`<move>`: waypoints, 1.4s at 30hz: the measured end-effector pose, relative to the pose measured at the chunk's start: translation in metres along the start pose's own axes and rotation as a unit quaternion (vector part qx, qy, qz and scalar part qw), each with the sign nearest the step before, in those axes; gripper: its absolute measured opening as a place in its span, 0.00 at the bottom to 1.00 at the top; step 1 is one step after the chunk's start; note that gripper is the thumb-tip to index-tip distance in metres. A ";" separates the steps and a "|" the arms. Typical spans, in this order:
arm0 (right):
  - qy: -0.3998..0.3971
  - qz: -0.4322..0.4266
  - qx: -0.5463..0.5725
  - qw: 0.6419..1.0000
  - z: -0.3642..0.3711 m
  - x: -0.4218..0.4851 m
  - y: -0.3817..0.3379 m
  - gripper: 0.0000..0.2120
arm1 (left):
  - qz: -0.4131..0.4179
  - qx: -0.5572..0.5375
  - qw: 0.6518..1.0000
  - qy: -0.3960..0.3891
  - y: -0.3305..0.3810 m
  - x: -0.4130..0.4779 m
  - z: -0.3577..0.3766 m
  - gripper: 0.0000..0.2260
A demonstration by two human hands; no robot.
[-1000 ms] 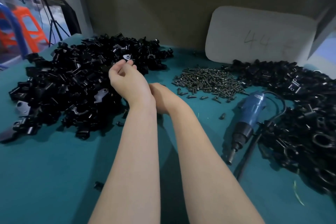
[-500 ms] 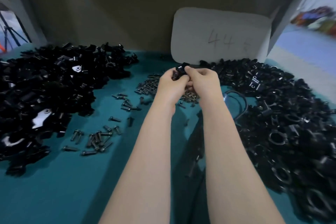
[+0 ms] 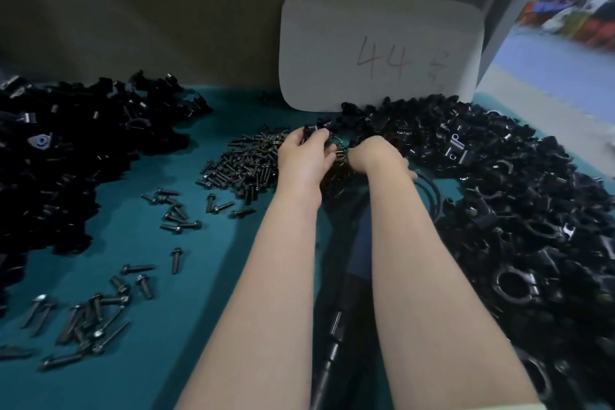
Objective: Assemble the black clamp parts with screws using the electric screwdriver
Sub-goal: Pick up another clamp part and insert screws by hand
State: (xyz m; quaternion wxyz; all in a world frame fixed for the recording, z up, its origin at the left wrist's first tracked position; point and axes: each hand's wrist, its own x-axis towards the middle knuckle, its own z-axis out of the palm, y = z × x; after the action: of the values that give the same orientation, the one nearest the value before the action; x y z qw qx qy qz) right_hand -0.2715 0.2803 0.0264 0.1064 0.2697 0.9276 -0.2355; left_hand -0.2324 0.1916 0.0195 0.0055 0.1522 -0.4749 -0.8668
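My left hand [image 3: 304, 158] grips a small black clamp part [image 3: 314, 130] at its fingertips, just above the far end of the screw pile [image 3: 246, 160]. Close beside it, my right hand [image 3: 376, 156] is turned knuckles up with its fingers curled down into the screws; what they hold is hidden. The electric screwdriver [image 3: 336, 326] lies on the green table between my forearms, tip towards me, and my right arm partly covers its blue body. A heap of black clamp parts [image 3: 66, 150] is at the left and a larger one [image 3: 515, 210] at the right.
Loose screws [image 3: 90, 316] are scattered on the green table [image 3: 166, 359] at the front left, with more [image 3: 173, 210] nearer the pile. The screwdriver's black cable [image 3: 432, 190] loops by my right wrist. A white card marked 44 [image 3: 379, 50] leans on the back wall.
Both hands came from the left heap to the middle with a clamp part. They have since dropped to the screw pile, and the right hand has left the part.
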 end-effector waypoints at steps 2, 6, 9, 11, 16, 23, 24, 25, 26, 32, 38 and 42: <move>-0.004 0.006 -0.021 1.000 -0.001 0.005 0.000 0.24 | 0.001 -0.013 1.000 0.000 -0.001 0.000 0.001 0.05; 0.019 0.001 -0.022 1.000 0.004 0.009 0.003 0.22 | 0.006 -0.016 1.000 -0.005 -0.003 0.000 0.001 0.07; 0.034 -0.007 -0.009 0.999 0.004 0.008 0.002 0.19 | 0.018 -0.013 1.000 -0.006 -0.006 0.000 0.000 0.10; 0.029 -0.009 -0.019 0.999 0.005 0.008 0.000 0.21 | 0.021 -0.026 0.999 -0.008 -0.007 0.000 0.000 0.12; 0.049 -0.014 -0.015 0.999 0.008 0.008 0.001 0.22 | 0.019 -0.038 0.999 -0.005 -0.006 0.003 0.000 0.12; 0.054 -0.018 -0.021 0.998 0.009 0.008 0.000 0.20 | -0.010 -0.101 0.995 -0.013 -0.004 -0.001 -0.002 0.08; 0.060 -0.019 -0.016 0.998 0.009 0.007 0.001 0.20 | -0.015 -0.107 0.994 -0.011 -0.003 -0.001 -0.002 0.08; 0.070 -0.020 -0.004 0.997 0.009 0.006 0.001 0.19 | -0.021 -0.112 0.993 -0.011 -0.003 -0.002 -0.002 0.07; 0.082 -0.020 0.017 0.996 0.008 0.006 0.002 0.19 | -0.025 -0.116 0.993 -0.012 -0.002 -0.003 -0.002 0.06; 0.182 -0.101 0.220 0.953 0.000 -0.014 0.011 0.11 | -0.049 -0.172 0.984 -0.008 0.010 -0.014 -0.010 0.04; 0.089 -0.219 0.419 0.877 0.007 -0.077 0.019 0.08 | -0.044 -0.215 0.974 -0.058 0.023 -0.053 -0.037 0.06; 0.010 -0.246 0.455 0.855 0.023 -0.116 0.026 0.02 | -0.025 -0.208 0.977 -0.032 0.021 -0.079 -0.061 0.14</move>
State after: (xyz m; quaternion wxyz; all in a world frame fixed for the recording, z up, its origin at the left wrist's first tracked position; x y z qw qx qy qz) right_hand -0.1588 0.2365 0.0343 -0.0995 0.0530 0.7539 -0.6472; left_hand -0.1435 0.1424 0.0269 0.0001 0.1319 -0.2806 -0.9507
